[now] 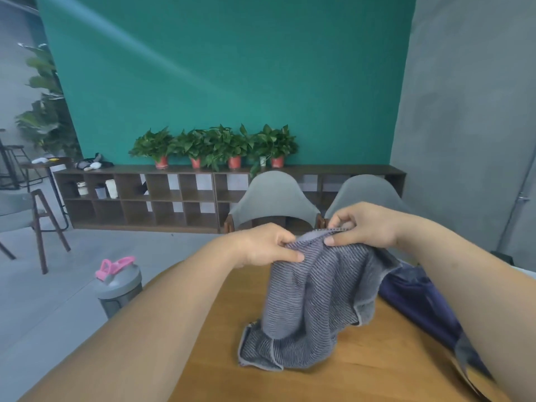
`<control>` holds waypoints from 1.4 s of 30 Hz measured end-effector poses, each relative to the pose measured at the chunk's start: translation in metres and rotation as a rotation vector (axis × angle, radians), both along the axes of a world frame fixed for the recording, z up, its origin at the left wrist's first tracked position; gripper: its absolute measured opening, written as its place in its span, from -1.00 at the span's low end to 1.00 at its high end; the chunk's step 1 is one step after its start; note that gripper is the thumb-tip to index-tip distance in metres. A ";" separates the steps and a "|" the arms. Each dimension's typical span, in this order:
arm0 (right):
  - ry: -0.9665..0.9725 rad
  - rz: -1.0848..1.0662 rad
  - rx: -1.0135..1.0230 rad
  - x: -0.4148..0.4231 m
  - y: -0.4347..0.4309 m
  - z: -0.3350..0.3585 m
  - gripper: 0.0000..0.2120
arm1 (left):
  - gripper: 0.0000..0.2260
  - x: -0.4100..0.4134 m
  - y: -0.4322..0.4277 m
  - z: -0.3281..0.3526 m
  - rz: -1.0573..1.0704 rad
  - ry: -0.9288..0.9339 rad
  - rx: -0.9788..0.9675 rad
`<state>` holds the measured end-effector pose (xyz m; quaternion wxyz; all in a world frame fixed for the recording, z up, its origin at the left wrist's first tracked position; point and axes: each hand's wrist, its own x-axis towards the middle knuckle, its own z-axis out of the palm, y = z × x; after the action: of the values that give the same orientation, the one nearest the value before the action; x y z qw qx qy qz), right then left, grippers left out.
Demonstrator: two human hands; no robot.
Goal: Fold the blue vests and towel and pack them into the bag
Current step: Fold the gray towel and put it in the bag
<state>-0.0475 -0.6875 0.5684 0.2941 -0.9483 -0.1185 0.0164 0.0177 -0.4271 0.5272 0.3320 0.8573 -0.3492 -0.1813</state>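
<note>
On the head feed I see both hands raised over the wooden table (348, 381). The left hand (265, 246) pinches the top edge of the grey striped towel (307, 309) between thumb and fingers. The right hand (362, 224) pinches the same edge just beside it. The towel hangs down, its lower end crumpled on the tabletop. A dark blue vest (417, 303) (partly under the right forearm) lies to its right. A grey shaker bottle (119, 288) with a pink lid shows left of the left forearm.
</note>
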 end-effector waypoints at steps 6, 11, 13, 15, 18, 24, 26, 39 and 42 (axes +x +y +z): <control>0.113 -0.054 -0.250 -0.006 -0.027 -0.033 -0.73 | -0.44 0.020 0.035 -0.021 0.094 -0.107 0.141; 0.546 0.160 0.248 -0.030 -0.042 -0.052 -0.85 | -0.81 0.012 0.064 -0.028 -0.093 0.377 0.125; 0.587 0.189 0.429 -0.028 -0.052 -0.060 -0.76 | -0.83 0.019 0.075 -0.027 -0.068 0.444 0.098; 0.587 0.104 0.339 -0.016 -0.060 -0.071 -0.71 | -0.78 0.033 0.081 -0.032 0.027 0.334 0.208; 0.666 -0.151 -0.305 0.004 -0.058 -0.100 -0.62 | -0.81 0.050 0.077 -0.053 0.130 -0.012 0.634; 0.091 -0.500 -0.672 0.058 -0.052 -0.045 -0.63 | -0.88 0.080 0.036 0.006 0.585 -0.305 0.139; -0.323 -0.666 -0.118 0.070 -0.057 0.009 -0.48 | -0.93 0.089 0.026 0.066 0.721 -0.342 -0.342; -1.022 -0.666 0.832 0.036 -0.029 0.098 -0.68 | -0.94 0.054 0.008 0.146 0.541 -0.831 -0.772; -0.834 -0.772 0.617 0.017 -0.024 0.046 -0.71 | -0.96 0.043 0.019 0.095 0.587 -0.764 -0.574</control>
<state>-0.0308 -0.7117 0.6146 0.4671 -0.7214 0.1273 -0.4952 0.0610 -0.4086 0.6219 0.4383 0.7985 -0.2269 0.3446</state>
